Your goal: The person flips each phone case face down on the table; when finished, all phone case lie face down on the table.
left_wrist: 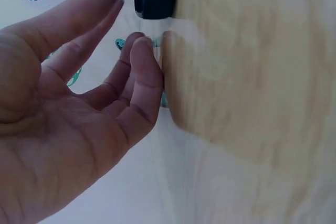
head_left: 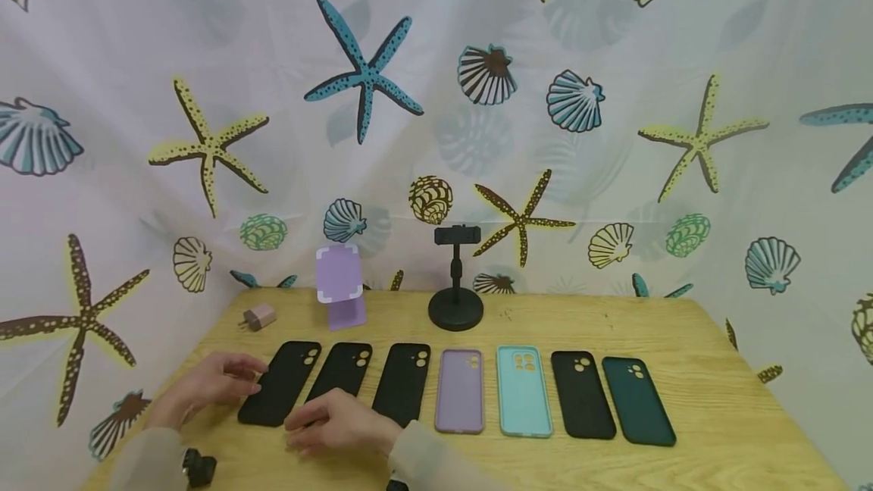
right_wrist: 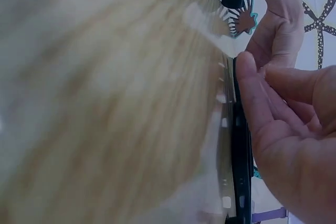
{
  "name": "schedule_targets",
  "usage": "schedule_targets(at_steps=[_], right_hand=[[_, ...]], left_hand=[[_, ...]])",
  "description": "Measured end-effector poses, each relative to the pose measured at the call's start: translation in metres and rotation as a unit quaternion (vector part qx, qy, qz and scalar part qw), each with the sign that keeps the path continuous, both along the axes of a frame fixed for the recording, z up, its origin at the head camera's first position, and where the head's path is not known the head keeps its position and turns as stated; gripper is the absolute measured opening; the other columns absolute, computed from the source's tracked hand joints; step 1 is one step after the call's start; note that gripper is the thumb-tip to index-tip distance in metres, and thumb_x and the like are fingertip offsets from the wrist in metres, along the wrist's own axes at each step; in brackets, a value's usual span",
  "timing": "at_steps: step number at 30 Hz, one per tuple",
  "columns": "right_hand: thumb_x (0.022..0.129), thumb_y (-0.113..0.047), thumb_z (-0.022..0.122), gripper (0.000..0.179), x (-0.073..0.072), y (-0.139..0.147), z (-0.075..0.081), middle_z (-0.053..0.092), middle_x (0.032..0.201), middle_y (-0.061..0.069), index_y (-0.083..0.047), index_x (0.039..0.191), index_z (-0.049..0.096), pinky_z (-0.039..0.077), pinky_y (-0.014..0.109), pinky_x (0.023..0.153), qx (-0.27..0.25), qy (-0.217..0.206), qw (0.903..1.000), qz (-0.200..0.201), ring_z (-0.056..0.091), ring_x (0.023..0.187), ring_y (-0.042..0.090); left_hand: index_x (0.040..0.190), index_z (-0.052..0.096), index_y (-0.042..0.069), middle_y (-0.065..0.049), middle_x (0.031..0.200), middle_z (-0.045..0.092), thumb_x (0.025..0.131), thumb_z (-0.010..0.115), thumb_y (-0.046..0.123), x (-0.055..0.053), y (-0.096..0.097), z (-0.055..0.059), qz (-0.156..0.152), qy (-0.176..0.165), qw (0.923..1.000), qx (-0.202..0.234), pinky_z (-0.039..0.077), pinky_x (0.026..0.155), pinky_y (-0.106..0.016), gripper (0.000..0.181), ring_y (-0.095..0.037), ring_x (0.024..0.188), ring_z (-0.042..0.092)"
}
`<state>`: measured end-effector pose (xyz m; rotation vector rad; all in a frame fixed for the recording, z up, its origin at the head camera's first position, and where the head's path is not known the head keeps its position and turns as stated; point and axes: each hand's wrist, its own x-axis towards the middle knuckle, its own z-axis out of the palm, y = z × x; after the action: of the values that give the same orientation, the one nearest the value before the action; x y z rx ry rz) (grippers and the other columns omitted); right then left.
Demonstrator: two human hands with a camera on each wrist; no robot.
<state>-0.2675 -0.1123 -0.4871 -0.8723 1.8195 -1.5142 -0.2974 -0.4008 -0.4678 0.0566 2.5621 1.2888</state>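
Observation:
Several phone cases lie in a row on the wooden table. My left hand (head_left: 210,385) is at the left side of the leftmost black phone case (head_left: 285,381), its fingers spread and loosely bent. In the left wrist view, nothing shows between the fingers and thumb of that hand (left_wrist: 79,108). My right hand (head_left: 349,424) is at the near end of the second black phone case (head_left: 344,370), covering that end. Loosely bent fingers of the right hand (right_wrist: 294,124) lie close to a dark case edge (right_wrist: 241,150) in the right wrist view; contact is unclear.
To the right follow another black case (head_left: 404,381), a lilac case (head_left: 460,392), a turquoise case (head_left: 524,400), a black case (head_left: 583,400) and a dark teal case (head_left: 639,404). Behind stand a plug adapter (head_left: 259,317), a purple stand (head_left: 339,275) and a black phone holder (head_left: 455,309).

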Motion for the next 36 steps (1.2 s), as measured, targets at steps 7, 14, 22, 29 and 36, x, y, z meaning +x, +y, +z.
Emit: schedule_targets(at_steps=[7,14,22,29,36], right_hand=[[0.094,0.001,0.061,0.045,0.000,-0.008,0.001,0.063,0.133,0.007,-0.005,0.138,0.056,0.051,0.016,0.085,0.060,0.027,0.9972,0.037,0.063,0.115,0.008],[0.095,-0.008,0.062,0.048,-0.002,-0.014,0.003,0.047,0.149,-0.009,-0.013,0.141,0.054,0.036,0.016,0.105,0.115,0.074,0.9896,0.045,0.045,0.132,0.000],[0.098,-0.010,0.056,0.045,-0.005,-0.017,0.000,0.045,0.150,-0.008,-0.013,0.143,0.052,0.035,0.018,0.107,0.103,-0.002,0.9938,0.041,0.052,0.127,0.005],[0.101,-0.015,0.052,0.044,-0.006,-0.018,-0.002,0.044,0.151,-0.008,-0.013,0.145,0.049,0.037,0.019,0.106,0.101,-0.023,0.9938,0.042,0.062,0.117,0.010],[0.098,-0.014,0.057,0.044,-0.003,-0.019,-0.003,0.049,0.147,-0.009,-0.014,0.142,0.053,0.037,0.019,0.106,0.101,-0.011,0.9942,0.036,0.044,0.132,0.001]], left_hand=[[0.124,0.056,-0.013,-0.025,0.115,0.063,0.087,0.064,-0.001,-0.002,-0.003,-0.003,-0.043,0.000,0.9990,0.013,0.055,0.079,-0.035,0.039,-0.022,0.096,0.065],[0.118,0.063,-0.007,-0.017,0.108,0.067,0.083,0.072,0.001,-0.005,0.003,-0.005,-0.014,0.008,0.9993,-0.035,0.054,0.076,-0.034,0.037,-0.022,0.096,0.062],[0.116,0.065,-0.007,-0.015,0.108,0.067,0.081,0.072,-0.002,-0.010,0.005,-0.005,0.003,0.000,0.9981,-0.061,0.054,0.079,-0.036,0.036,-0.021,0.095,0.061],[0.108,0.062,-0.009,-0.012,0.097,0.068,0.081,0.068,-0.005,-0.009,0.009,-0.004,0.035,-0.015,0.9989,-0.027,0.055,0.072,-0.035,0.029,-0.020,0.085,0.064],[0.124,0.055,-0.013,-0.014,0.103,0.068,0.084,0.067,0.007,-0.005,0.005,-0.003,0.037,-0.031,0.9987,-0.014,0.055,0.069,-0.034,0.045,-0.019,0.081,0.066]])
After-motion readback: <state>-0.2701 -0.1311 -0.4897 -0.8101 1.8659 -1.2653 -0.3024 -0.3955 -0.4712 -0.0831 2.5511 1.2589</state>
